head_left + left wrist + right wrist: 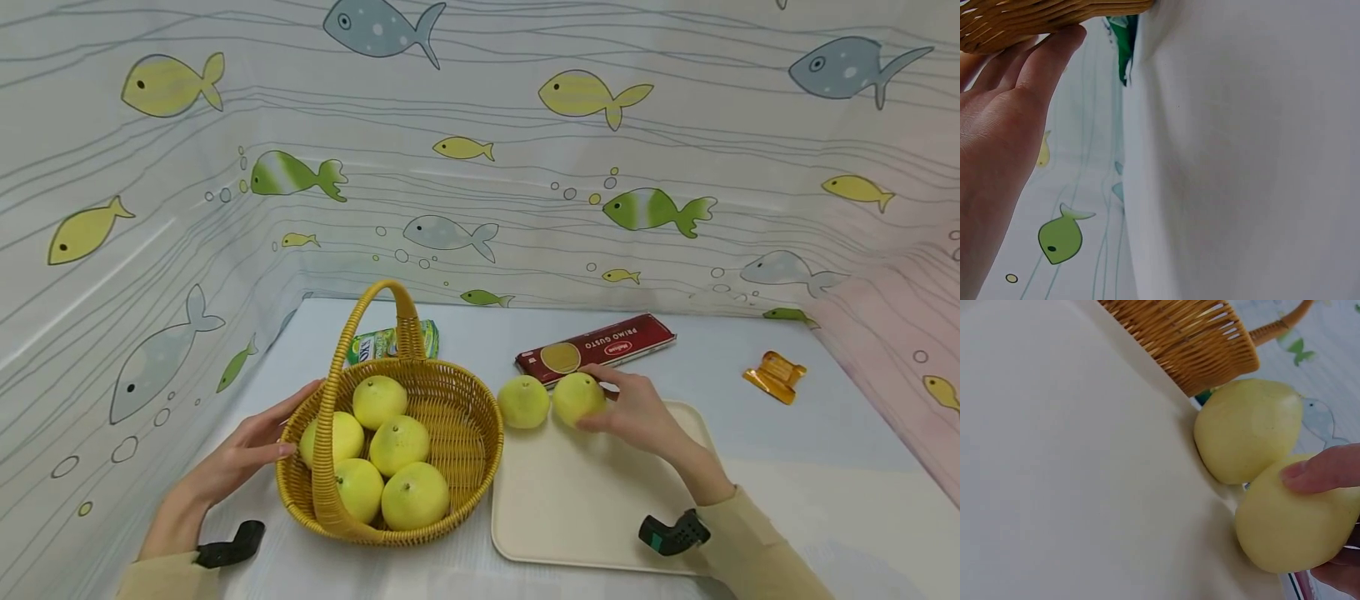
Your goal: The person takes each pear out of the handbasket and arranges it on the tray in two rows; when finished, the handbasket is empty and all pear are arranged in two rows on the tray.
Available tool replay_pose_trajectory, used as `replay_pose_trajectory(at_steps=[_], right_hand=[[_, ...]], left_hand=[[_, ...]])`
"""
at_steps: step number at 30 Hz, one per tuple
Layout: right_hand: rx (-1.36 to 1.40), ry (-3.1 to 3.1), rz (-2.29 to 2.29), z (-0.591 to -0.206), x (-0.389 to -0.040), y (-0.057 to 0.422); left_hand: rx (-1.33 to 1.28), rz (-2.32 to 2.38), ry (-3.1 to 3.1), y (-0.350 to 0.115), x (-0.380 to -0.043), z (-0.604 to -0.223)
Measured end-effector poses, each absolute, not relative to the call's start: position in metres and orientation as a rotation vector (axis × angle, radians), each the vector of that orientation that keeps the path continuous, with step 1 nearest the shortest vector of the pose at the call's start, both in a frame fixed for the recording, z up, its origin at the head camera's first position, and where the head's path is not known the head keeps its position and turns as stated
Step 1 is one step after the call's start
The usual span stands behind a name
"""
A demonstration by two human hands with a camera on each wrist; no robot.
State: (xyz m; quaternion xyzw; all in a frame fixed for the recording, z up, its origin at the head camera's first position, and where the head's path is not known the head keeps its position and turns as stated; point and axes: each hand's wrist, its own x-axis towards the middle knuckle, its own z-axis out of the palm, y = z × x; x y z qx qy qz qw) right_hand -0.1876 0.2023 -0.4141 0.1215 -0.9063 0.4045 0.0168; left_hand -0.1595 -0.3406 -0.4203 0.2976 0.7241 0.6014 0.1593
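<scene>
Only the head view shows five yellow fruits (400,446) inside the basket (459,442).

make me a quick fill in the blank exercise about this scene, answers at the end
1. The left hand touches the woven ____.
2. Inside it, ____ pale yellow fruits show.
3. The right hand grips one fruit of the ____ at the far edge of the tray.
4. The long box beyond the tray is dark ____.

Missing words: basket; five; two; red
</scene>
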Motion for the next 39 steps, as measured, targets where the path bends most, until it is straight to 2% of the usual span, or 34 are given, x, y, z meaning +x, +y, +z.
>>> replay_pose_trajectory(at_steps=[11,39], right_hand=[[0.440,-2.869,1.274,-0.4149,-0.1893,0.2039],[0.540,-2.862,1.393,-0.4185,-0.1906,0.2112]], left_hand=[[0.908,1.726,2.049,-0.3381,-0.1606,-0.4182],[0.848,1.708,2.073,-0.3416,-0.1596,-0.4227]])
